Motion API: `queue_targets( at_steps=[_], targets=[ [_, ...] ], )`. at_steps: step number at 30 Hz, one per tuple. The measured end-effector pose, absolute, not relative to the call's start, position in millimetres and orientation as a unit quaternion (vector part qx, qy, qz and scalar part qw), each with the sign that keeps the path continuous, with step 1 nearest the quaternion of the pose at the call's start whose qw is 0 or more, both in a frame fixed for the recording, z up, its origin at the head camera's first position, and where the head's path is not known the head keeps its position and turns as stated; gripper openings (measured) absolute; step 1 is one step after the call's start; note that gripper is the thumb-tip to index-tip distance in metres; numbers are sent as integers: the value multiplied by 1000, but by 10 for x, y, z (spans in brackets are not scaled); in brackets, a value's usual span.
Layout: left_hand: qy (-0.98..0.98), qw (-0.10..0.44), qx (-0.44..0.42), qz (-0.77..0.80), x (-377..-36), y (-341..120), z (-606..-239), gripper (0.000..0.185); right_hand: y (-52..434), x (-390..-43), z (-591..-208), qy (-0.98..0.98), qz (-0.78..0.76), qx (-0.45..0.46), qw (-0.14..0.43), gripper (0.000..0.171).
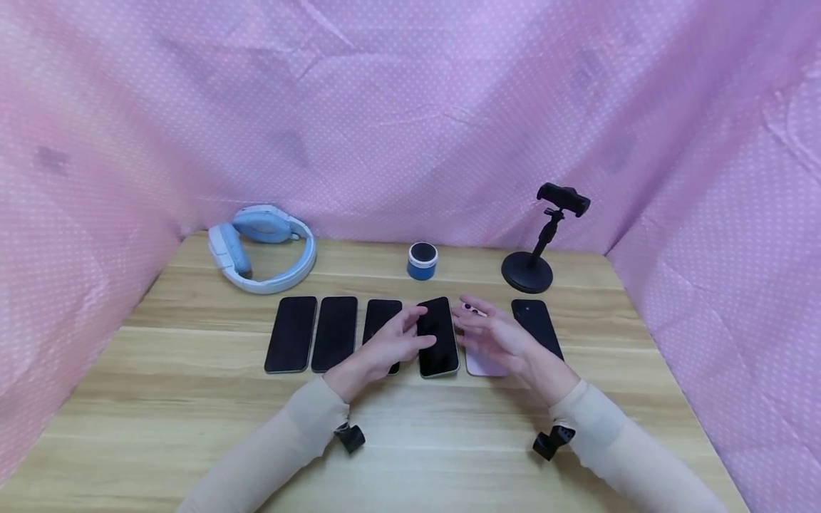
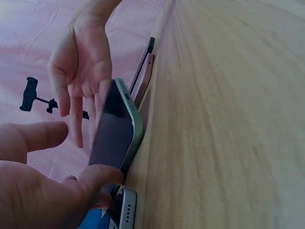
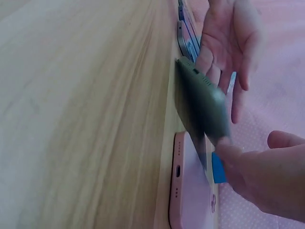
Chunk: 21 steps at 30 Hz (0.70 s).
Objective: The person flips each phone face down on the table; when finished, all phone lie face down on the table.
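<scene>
A: Which phone do the hands work on?

B: It is the green phone (image 1: 439, 336) in the middle of the row. It has a dark glass screen and a pale green metal frame. In the left wrist view its near end (image 2: 116, 129) is lifted and tilted off the table (image 1: 192, 399), and small holes show on its bottom edge.

A: How do the hands stand?

B: The left hand (image 1: 393, 343) holds the phone at its 9 o'clock side; a fingertip presses on the near corner, and the thumb is stretched out. The right hand (image 1: 490, 336) is at the 3 o'clock side, with fingers spread and relaxed. One fingertip meets the phone's edge in the right wrist view, but it is blurred, so I cannot tell if this hand really grips.

A: What lies around?

B: A pink phone (image 1: 481, 363) lies just under the right hand, face down. A black phone (image 1: 537, 325) is further at 3 o'clock. Three dark phones (image 1: 333, 333) lie at 9 o'clock. At 12 o'clock stands a small blue speaker (image 1: 422, 261), at 10 o'clock blue headphones (image 1: 263, 246), at 2 o'clock a black phone stand (image 1: 535, 246).
</scene>
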<state>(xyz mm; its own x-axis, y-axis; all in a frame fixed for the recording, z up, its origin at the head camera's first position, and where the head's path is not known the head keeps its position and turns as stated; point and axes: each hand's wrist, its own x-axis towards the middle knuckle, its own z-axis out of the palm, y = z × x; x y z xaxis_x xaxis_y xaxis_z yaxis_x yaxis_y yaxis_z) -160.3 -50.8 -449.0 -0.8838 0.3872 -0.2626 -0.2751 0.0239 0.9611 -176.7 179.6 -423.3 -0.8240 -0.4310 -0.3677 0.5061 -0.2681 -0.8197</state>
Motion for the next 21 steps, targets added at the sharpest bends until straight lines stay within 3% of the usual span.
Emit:
queue_targets(
  at_steps=[21],
  targets=[
    [654, 246, 61, 713, -1610, -534, -4549, 73, 1826, -1772, -4307, 508, -796, -16, 329, 59]
  ],
)
